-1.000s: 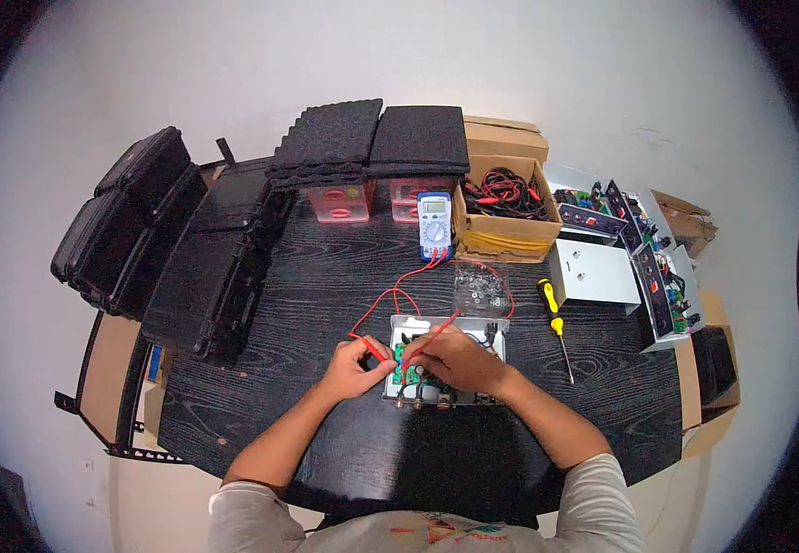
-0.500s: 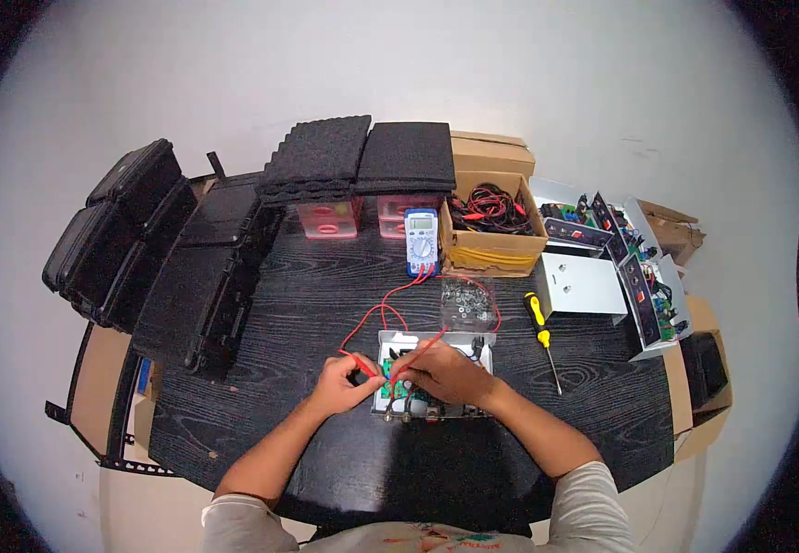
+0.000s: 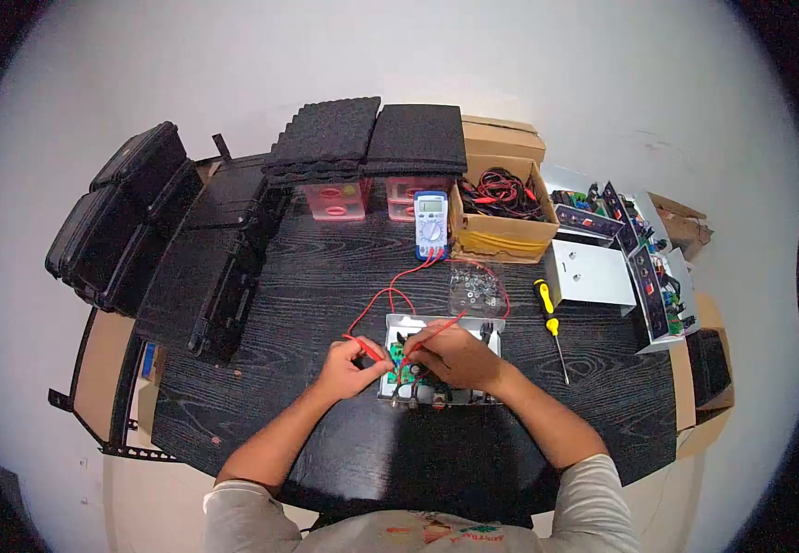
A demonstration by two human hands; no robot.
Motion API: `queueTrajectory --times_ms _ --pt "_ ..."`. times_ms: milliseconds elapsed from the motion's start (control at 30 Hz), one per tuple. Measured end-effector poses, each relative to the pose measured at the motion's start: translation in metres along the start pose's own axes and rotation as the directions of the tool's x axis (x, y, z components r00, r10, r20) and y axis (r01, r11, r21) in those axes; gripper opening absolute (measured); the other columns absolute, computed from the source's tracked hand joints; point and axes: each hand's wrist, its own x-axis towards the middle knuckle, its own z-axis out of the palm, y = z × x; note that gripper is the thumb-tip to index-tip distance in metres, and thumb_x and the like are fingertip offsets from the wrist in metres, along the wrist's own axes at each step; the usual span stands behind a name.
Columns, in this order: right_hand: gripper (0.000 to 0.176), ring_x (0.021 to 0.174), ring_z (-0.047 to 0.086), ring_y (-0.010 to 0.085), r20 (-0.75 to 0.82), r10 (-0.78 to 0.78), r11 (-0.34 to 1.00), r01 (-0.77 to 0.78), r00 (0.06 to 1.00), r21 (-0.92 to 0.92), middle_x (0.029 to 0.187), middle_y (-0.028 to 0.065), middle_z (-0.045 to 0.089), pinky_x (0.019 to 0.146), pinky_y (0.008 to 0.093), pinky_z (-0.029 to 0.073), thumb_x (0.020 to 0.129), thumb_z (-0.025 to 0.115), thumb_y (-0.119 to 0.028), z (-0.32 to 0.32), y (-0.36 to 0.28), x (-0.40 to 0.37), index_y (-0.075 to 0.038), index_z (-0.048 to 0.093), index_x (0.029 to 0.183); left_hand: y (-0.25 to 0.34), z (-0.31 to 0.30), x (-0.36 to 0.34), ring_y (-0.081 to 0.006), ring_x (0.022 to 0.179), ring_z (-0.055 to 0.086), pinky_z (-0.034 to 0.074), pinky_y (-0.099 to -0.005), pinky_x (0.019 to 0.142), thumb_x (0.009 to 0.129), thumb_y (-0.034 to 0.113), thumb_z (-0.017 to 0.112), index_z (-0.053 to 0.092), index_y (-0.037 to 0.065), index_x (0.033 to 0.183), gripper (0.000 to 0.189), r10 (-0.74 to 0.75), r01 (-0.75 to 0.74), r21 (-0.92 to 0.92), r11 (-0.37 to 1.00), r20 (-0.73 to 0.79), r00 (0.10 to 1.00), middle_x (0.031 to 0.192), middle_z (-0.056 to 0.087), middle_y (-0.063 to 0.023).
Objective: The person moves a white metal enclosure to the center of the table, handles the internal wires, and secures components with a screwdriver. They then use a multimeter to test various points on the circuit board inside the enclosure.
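Note:
Pinched in my left hand [image 3: 344, 371] is a red test probe [image 3: 369, 350], its tip angled down to the green circuit board [image 3: 396, 365]. My right hand [image 3: 462, 358] is closed on a second red probe [image 3: 415, 346] over the same board, and its fingers cover part of the wiring. Whether the tips touch the contacts is too small to tell. The board sits in an open white metal enclosure [image 3: 406, 323] with connectors along its near side. Red leads [image 3: 393, 291] run from the probes to a blue and white multimeter [image 3: 432, 230] lying beyond.
A clear tray of small hardware [image 3: 476, 290] lies behind the enclosure. To the right are a yellow screwdriver [image 3: 547, 302], a white cover [image 3: 591, 275] and several open units [image 3: 646, 286]. A cardboard box of cables [image 3: 503, 241] stands behind; black cases [image 3: 192, 286] line the left.
The view has tilted slightly, so the table and its objects sit a little higher and further right. Both hands keep the probes at the board, with only slight shifts of the fingers.

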Motion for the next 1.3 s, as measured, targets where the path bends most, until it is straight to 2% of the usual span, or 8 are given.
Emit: queueTrajectory --times_ms 67,267,400,700,900,1000,1200,1300 --pt "0.011 0.092 0.069 0.0318 0.005 -0.005 1.0 0.005 1.0 -0.021 0.095 0.0128 0.072 0.087 0.043 0.052 0.096 0.071 -0.01 0.0 0.0 0.0 -0.003 0.072 0.104 -0.008 0.0 -0.001 -0.0179 0.084 0.076 0.058 -0.0329 0.078 0.086 0.006 0.085 0.072 0.002 0.088 0.014 0.063 -0.064 0.026 0.998 0.053 0.997 0.091 0.078 -0.0092" --pt "0.011 0.093 0.069 0.0321 0.031 0.015 0.998 -0.013 0.999 -0.054 0.099 0.0126 0.072 0.086 0.0429 0.053 0.096 0.071 -0.009 0.003 0.001 -0.002 -0.004 0.071 0.105 -0.008 0.002 -0.001 -0.0188 0.085 0.077 0.059 -0.0327 0.078 0.085 0.008 0.087 0.074 0.002 0.09 0.015 0.087 -0.091 0.063 0.994 0.055 0.995 0.091 0.079 -0.0095" --pt "0.01 0.095 0.07 0.0333 0.03 0.078 0.997 -0.078 0.997 0.014 0.1 0.0131 0.072 0.085 0.043 0.054 0.097 0.069 -0.008 0.004 -0.003 -0.003 -0.003 0.071 0.105 -0.001 0.002 -0.001 -0.0194 0.085 0.077 0.059 -0.0329 0.078 0.085 0.009 0.087 0.075 0.001 0.091 0.016 0.073 -0.078 0.082 0.994 0.053 0.996 0.091 0.079 -0.0101" --pt "0.011 0.095 0.07 0.0347 0.037 0.093 0.995 -0.094 0.995 0.015 0.1 0.014 0.072 0.086 0.0429 0.055 0.099 0.067 -0.011 0.005 -0.002 -0.003 -0.003 0.07 0.105 -0.003 0.002 -0.001 -0.0199 0.084 0.078 0.059 -0.0329 0.077 0.084 0.009 0.088 0.076 0.0 0.092 0.016 0.075 -0.08 0.094 0.992 0.06 0.995 0.092 0.08 -0.0113" --pt "0.011 0.095 0.071 0.0336 0.021 0.052 0.999 -0.052 0.998 0.014 0.099 0.014 0.072 0.086 0.0423 0.055 0.099 0.067 -0.011 0.005 0.0 -0.003 -0.003 0.07 0.106 0.0 0.0 0.001 -0.0197 0.085 0.078 0.059 -0.0325 0.077 0.084 0.008 0.088 0.077 0.0 0.093 0.016 0.065 -0.072 0.094 0.993 0.077 0.995 0.093 0.08 -0.0116" --pt "0.012 0.096 0.072 0.0358 0.005 0.058 0.997 -0.058 0.998 0.041 0.099 0.0165 0.073 0.087 0.0433 0.056 0.097 0.066 -0.01 0.004 -0.003 -0.002 0.001 0.069 0.101 0.003 0.0 0.001 -0.0195 0.084 0.078 0.06 -0.0325 0.077 0.084 0.008 0.087 0.078 0.0 0.093 0.015 0.038 -0.046 0.102 0.994 0.08 0.996 0.093 0.08 -0.0116" --pt "0.013 0.096 0.072 0.0361 0.016 0.071 0.996 -0.072 0.997 0.059 0.097 0.0165 0.073 0.086 0.0435 0.056 0.098 0.066 -0.011 0.001 -0.006 -0.001 0.001 0.07 0.1 0.003 0.0 0.001 -0.0191 0.083 0.078 0.059 -0.0319 0.076 0.085 0.008 0.087 0.079 0.0 0.093 0.014 0.037 -0.045 0.097 0.994 0.082 0.996 0.092 0.08 -0.0114" --pt "0.013 0.099 0.071 0.0334 0.051 0.088 0.995 -0.09 0.995 0.041 0.103 0.0139 0.074 0.089 0.0427 0.054 0.099 0.067 -0.012 0.001 -0.001 -0.002 -0.003 0.071 0.108 0.003 0.001 0.0 -0.0187 0.083 0.078 0.059 -0.0314 0.075 0.085 0.008 0.086 0.079 0.0 0.093 0.013 0.039 -0.046 0.081 0.996 0.075 0.996 0.091 0.08 -0.0112"
